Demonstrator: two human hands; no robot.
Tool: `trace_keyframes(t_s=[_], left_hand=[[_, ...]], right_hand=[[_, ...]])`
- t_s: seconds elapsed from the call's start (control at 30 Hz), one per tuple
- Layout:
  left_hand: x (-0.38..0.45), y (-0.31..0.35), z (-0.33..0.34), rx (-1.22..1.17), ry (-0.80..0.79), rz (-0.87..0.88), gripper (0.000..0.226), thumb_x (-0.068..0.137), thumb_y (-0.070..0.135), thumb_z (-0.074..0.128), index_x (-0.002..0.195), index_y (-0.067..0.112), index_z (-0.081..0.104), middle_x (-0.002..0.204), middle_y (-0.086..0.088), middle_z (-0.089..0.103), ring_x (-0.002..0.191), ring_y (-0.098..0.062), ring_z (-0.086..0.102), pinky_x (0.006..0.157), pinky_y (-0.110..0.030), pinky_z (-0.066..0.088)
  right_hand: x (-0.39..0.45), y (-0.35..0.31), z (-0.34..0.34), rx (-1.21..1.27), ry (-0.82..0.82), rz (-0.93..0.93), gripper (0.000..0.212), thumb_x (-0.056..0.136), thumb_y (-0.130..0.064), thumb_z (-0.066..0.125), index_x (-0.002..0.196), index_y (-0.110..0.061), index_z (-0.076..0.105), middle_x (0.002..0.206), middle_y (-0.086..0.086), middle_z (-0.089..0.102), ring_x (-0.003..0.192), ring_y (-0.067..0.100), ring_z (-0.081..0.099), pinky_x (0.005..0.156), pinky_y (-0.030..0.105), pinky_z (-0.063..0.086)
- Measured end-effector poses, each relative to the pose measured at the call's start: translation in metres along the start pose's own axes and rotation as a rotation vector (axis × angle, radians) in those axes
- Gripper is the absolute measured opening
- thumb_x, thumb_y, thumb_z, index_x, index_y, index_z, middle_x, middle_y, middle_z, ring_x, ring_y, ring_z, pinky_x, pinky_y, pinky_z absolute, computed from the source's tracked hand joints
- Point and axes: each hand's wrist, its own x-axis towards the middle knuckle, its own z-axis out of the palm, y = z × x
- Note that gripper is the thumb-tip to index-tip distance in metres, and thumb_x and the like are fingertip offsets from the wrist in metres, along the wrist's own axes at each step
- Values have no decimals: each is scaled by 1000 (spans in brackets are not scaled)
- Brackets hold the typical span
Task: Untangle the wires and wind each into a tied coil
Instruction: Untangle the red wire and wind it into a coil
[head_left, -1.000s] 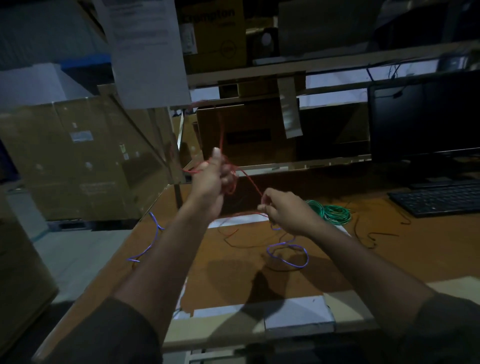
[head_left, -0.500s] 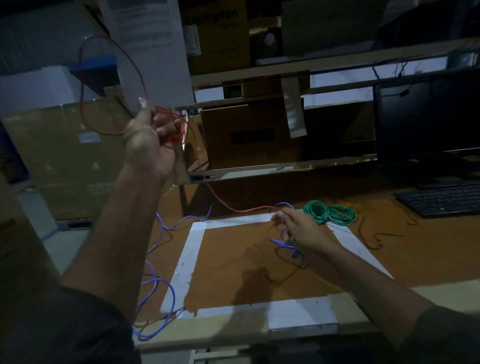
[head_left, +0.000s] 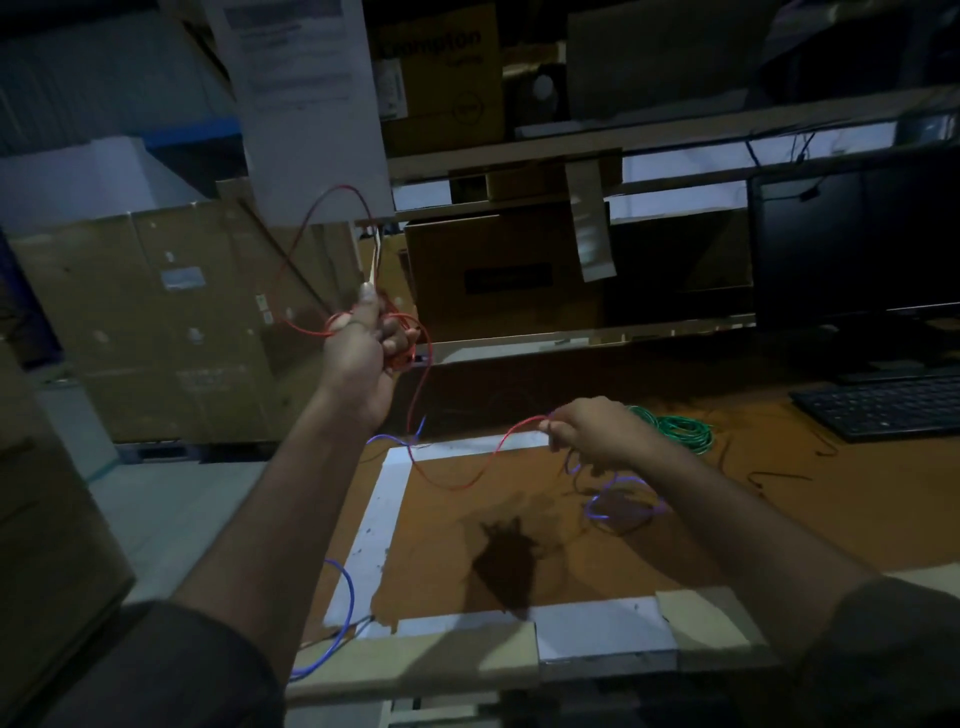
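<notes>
Gripping red wire (head_left: 451, 480) bundle, left hand (head_left: 363, 358) raised | right hand (head_left: 592, 431) pinching it above table (head_left: 519, 525)

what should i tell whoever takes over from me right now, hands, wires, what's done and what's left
Left hand: raised, grips a bunch of red wire loops.
Right hand: low over the table, pinches the same red wire where it meets the purple wire.
Red wire sags between the two hands.
Purple wire trails across the table and off its left edge, not coiled.
Green wire: already coiled, lying behind the right hand; whether it is tied cannot be seen.
Left: free red from purple, finish and tie the red coil, then coil and tie purple.
</notes>
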Motion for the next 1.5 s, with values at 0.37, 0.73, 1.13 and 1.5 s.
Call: trace_keyframes(t_s=[0.37,0.73,1.13,1.5], left_hand=[[5,-13,-10,79,27,-35,35,111,31,46,77,21,44,52,12,37,42,-3,32,63,-20,45],[2,-24,-16,461,-1,-64,38,108,39,50,75,21,53,54,10,47,51,-8,43,67,-27,41],[-2,3,-17,1458,-197,-8,49,64,43,96,65,29,50,59,15,54,56,-2,51,51,-24,38],[-17,-9,-3,1769,-419,20,53,61,49,95,100,37,62,86,18,59,87,-11,61,68,-24,44]], right_hand=[[-2,-7,14,-87,328,13,45,107,-44,34,87,-13,61,73,1,70,72,28,69,66,41,55],[-31,-24,-7,334,-212,-187,11,103,-18,58,113,-16,57,99,1,67,94,21,68,77,32,55],[-1,-11,9,-118,-118,-25,49,97,-2,49,143,-18,56,145,8,58,131,28,54,103,40,49],[-26,-87,-31,911,482,-179,48,101,-55,50,142,-33,43,145,-1,46,130,15,48,98,41,53]])
